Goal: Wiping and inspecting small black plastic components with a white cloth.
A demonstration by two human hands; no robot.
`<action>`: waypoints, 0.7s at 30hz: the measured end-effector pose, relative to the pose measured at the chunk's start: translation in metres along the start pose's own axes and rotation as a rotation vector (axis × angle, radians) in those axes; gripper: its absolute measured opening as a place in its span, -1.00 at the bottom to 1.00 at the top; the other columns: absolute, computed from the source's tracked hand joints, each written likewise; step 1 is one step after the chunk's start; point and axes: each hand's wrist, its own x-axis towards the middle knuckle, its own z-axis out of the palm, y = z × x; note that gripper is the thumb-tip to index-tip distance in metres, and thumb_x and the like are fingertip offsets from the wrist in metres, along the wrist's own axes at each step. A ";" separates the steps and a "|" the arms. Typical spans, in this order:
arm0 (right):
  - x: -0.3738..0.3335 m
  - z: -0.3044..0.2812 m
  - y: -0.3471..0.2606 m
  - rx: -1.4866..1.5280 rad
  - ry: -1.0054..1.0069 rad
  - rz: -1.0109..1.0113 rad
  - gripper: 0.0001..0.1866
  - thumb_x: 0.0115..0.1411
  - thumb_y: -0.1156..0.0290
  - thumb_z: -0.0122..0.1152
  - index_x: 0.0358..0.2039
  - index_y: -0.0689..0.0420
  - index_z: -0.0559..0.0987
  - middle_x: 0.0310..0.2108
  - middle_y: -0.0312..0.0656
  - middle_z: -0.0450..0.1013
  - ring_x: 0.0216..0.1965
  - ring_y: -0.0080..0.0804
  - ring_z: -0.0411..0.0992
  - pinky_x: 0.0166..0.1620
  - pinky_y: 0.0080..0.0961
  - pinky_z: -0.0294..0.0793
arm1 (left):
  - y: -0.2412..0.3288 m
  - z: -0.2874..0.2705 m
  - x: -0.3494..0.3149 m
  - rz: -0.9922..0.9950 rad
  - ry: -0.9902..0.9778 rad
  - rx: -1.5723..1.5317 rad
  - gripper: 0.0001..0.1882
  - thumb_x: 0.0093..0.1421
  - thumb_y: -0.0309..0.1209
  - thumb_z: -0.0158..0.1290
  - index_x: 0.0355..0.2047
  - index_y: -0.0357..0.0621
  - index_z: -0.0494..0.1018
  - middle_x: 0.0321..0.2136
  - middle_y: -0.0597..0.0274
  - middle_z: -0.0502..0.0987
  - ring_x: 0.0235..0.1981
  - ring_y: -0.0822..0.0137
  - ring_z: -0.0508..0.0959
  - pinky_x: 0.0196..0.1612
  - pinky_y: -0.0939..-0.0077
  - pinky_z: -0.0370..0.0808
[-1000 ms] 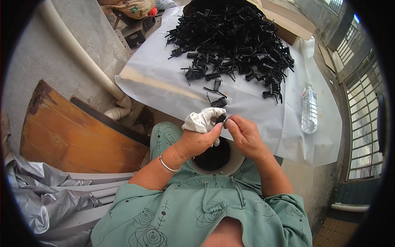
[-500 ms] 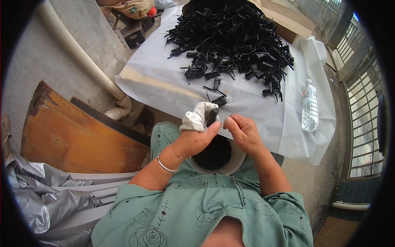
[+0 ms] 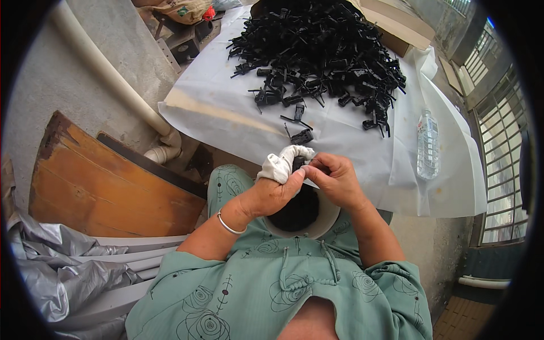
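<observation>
Evidently, left fingers (image 3: 292,182) around a black part (image 3: 298,163), right fingers (image 3: 318,177) narrow beside it, grip uncertain; bottle (image 3: 428,150) print illegible.

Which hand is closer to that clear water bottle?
Right. The right hand is left of the bottle; the left hand is farther left, on the right hand's far side.

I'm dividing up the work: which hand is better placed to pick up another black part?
The right hand, probably: it is uncovered, its fingertips close beside the black part that the left hand grips, with white cloth over that hand's fingers.
</observation>
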 end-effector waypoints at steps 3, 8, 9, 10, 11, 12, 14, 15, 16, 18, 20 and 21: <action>-0.001 -0.002 0.006 -0.114 -0.002 -0.025 -0.81 0.10 0.39 0.17 -0.52 0.26 0.49 -0.65 -0.30 0.37 -0.58 -0.66 0.26 -0.51 -0.64 0.28 | 0.001 0.001 -0.001 -0.067 0.006 -0.162 -0.65 0.18 -0.48 -0.22 -0.01 -0.23 0.17 -0.43 0.38 0.34 -0.55 0.67 0.22 -0.53 0.73 0.23; -0.002 0.001 -0.002 -0.052 0.006 0.036 -0.80 0.13 0.37 0.13 -0.51 0.25 0.48 -0.65 -0.30 0.35 -0.58 -0.63 0.23 -0.49 -0.60 0.27 | 0.010 -0.005 -0.002 -0.220 -0.095 -0.323 -0.66 0.16 -0.48 -0.20 -0.03 -0.21 0.18 -0.42 0.38 0.33 -0.55 0.66 0.23 -0.53 0.73 0.24; -0.002 0.001 -0.002 -0.052 0.005 0.036 -0.80 0.13 0.37 0.13 -0.51 0.25 0.48 -0.65 -0.30 0.35 -0.58 -0.63 0.23 -0.49 -0.60 0.27 | 0.009 -0.003 -0.003 -0.240 -0.068 -0.350 -0.67 0.15 -0.49 -0.20 -0.04 -0.21 0.19 -0.43 0.38 0.32 -0.56 0.66 0.23 -0.53 0.74 0.24; -0.001 0.002 -0.001 -0.052 -0.008 0.033 -0.80 0.15 0.37 0.11 -0.50 0.25 0.47 -0.66 -0.25 0.34 -0.60 -0.56 0.23 -0.50 -0.56 0.27 | 0.008 -0.002 -0.004 -0.259 -0.041 -0.376 -0.67 0.14 -0.49 -0.20 -0.05 -0.20 0.20 -0.44 0.39 0.32 -0.57 0.66 0.22 -0.53 0.74 0.24; -0.001 0.002 -0.001 -0.053 -0.019 0.032 -0.79 0.16 0.36 0.08 -0.50 0.26 0.47 -0.68 -0.20 0.32 -0.61 -0.49 0.24 -0.50 -0.52 0.27 | 0.005 0.000 -0.004 -0.259 -0.042 -0.377 -0.67 0.14 -0.49 -0.20 -0.05 -0.20 0.20 -0.44 0.39 0.32 -0.57 0.66 0.22 -0.53 0.74 0.24; -0.002 0.001 -0.002 -0.054 -0.019 0.033 -0.79 0.16 0.36 0.08 -0.50 0.26 0.47 -0.68 -0.20 0.32 -0.61 -0.49 0.24 -0.50 -0.52 0.27 | 0.002 0.001 -0.004 -0.201 -0.002 -0.209 -0.68 0.13 -0.49 -0.20 -0.07 -0.20 0.21 -0.44 0.39 0.32 -0.56 0.67 0.22 -0.53 0.75 0.24; -0.003 -0.001 -0.004 -0.190 -0.064 -0.102 -0.76 0.19 0.36 0.02 -0.51 0.27 0.44 -0.69 -0.12 0.30 -0.64 -0.36 0.23 -0.50 -0.46 0.27 | 0.001 0.002 -0.003 -0.141 0.038 -0.041 -0.69 0.12 -0.49 -0.20 -0.09 -0.20 0.21 -0.44 0.39 0.32 -0.55 0.68 0.22 -0.52 0.75 0.24; -0.003 0.000 -0.003 -0.190 -0.064 -0.102 -0.76 0.19 0.36 0.02 -0.51 0.27 0.44 -0.69 -0.12 0.30 -0.64 -0.36 0.23 -0.50 -0.46 0.27 | 0.002 0.002 -0.003 -0.147 0.051 -0.057 -0.71 0.12 -0.49 -0.20 -0.11 -0.22 0.22 -0.44 0.34 0.34 -0.53 0.63 0.26 -0.50 0.70 0.27; -0.004 0.001 -0.001 -0.206 -0.100 -0.103 -0.74 0.22 0.34 -0.02 -0.51 0.26 0.43 -0.67 -0.27 0.27 -0.59 -0.53 0.18 -0.49 -0.56 0.24 | 0.002 0.003 -0.003 -0.154 0.065 -0.072 -0.72 0.11 -0.49 -0.20 -0.14 -0.24 0.23 -0.44 0.30 0.35 -0.52 0.57 0.30 -0.48 0.65 0.30; -0.005 0.005 0.005 -0.221 -0.136 -0.100 -0.72 0.25 0.33 -0.06 -0.51 0.25 0.41 -0.65 -0.42 0.24 -0.55 -0.69 0.13 -0.48 -0.65 0.21 | -0.001 0.009 -0.004 -0.037 0.098 0.099 -0.74 0.10 -0.50 -0.19 -0.17 -0.26 0.25 -0.44 0.22 0.37 -0.50 0.44 0.35 -0.45 0.56 0.33; -0.005 0.010 0.014 -0.107 -0.114 0.022 -0.73 0.22 0.36 -0.05 -0.55 0.27 0.39 -0.69 -0.07 0.27 -0.63 -0.33 0.17 -0.48 -0.45 0.27 | -0.005 0.013 -0.008 0.081 0.130 0.270 -0.75 0.09 -0.51 -0.19 -0.19 -0.29 0.26 -0.45 0.15 0.38 -0.49 0.31 0.40 -0.41 0.48 0.36; -0.007 0.016 0.019 -0.108 -0.114 0.022 -0.73 0.22 0.36 -0.05 -0.55 0.27 0.39 -0.69 -0.07 0.27 -0.63 -0.33 0.17 -0.48 -0.45 0.27 | -0.005 0.014 -0.012 0.074 0.108 0.378 -0.75 0.08 -0.51 -0.19 -0.21 -0.30 0.26 -0.44 0.08 0.39 -0.45 0.19 0.41 -0.37 0.43 0.37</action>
